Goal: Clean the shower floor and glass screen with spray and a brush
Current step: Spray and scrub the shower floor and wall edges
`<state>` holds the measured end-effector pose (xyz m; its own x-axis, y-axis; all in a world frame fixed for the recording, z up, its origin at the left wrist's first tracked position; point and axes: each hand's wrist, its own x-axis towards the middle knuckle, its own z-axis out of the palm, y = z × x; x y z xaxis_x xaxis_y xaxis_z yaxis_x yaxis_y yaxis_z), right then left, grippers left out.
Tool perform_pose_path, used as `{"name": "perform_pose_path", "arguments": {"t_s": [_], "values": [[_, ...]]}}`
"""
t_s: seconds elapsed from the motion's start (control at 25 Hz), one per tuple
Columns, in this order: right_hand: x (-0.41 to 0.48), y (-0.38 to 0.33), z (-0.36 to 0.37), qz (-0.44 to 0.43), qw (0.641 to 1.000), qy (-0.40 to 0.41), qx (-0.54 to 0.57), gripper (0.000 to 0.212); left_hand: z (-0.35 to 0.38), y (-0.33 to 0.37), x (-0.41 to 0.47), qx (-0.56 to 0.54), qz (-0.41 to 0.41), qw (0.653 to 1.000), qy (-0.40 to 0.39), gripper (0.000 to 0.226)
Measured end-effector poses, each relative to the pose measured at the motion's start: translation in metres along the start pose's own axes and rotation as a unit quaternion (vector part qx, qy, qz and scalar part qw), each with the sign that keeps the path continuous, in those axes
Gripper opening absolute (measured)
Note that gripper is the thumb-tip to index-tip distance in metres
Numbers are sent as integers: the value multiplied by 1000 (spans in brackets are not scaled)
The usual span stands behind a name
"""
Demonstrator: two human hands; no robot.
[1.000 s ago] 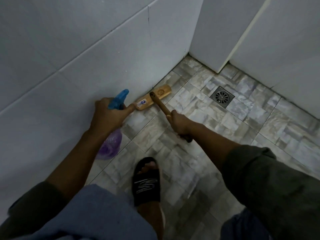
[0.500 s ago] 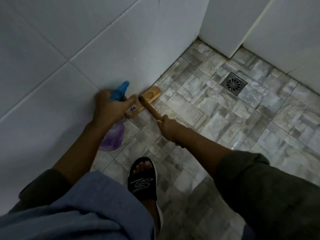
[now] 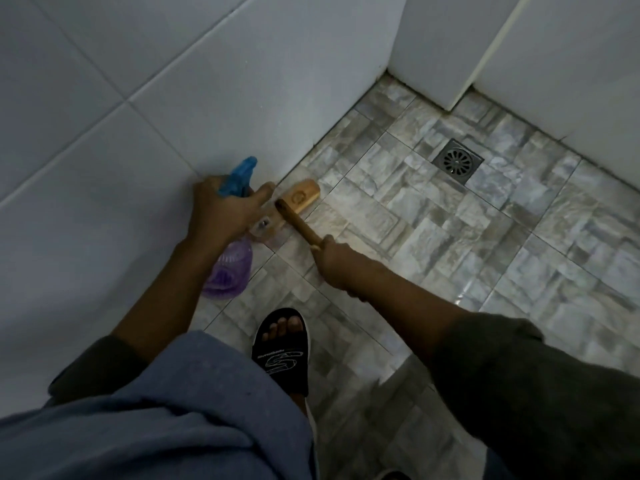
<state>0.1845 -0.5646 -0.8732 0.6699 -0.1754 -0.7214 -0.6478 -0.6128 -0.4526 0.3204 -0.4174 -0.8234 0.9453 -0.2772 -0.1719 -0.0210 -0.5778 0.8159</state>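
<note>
My left hand (image 3: 221, 213) grips a spray bottle (image 3: 230, 271) with a blue trigger head and a purple body, held low beside the white wall, index finger stretched toward the brush. My right hand (image 3: 334, 263) is closed on the wooden handle of a scrub brush (image 3: 300, 199). The brush's wooden head lies on the grey stone-pattern shower floor (image 3: 433, 230), right where floor meets wall. Part of the brush head sits behind my left fingers.
White tiled wall (image 3: 138, 98) runs along the left. A square metal drain (image 3: 457, 161) sits in the floor at upper right. White panels (image 3: 554, 57) close the far corner. My foot in a black slide sandal (image 3: 282, 351) stands on the floor below the hands.
The brush head has slid back along the wall base toward my left hand, and my right hand pulled back with it. The view shifted so the drain sits further right.
</note>
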Motion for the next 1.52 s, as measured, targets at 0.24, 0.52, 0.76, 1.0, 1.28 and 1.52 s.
{"name": "perform_pose_path", "arguments": {"t_s": [0.24, 0.52, 0.76, 1.0, 1.28, 1.52], "values": [[-19, 32, 5, 9, 1000, -6, 0, 51, -20, 0, -8, 8, -16, 1000, 12, 50], [-5, 15, -6, 22, 1000, -2, -15, 51, -21, -11, -18, 43, -8, 999, -20, 39], [-10, 3, 0, 26, 1000, -2, 1, 50, -20, -13, -12, 87, 14, 996, -32, 43], [-46, 39, 7, 51, 998, -21, -38, 50, -13, -11, -4, 78, -35, 994, -72, 46], [-17, -8, -9, 45, 999, -21, 0, 51, -5, -6, -2, 73, -72, 994, -48, 60], [-36, 15, -8, 51, 997, -52, -33, 51, -7, -4, -5, 67, -45, 996, -26, 50]]}}
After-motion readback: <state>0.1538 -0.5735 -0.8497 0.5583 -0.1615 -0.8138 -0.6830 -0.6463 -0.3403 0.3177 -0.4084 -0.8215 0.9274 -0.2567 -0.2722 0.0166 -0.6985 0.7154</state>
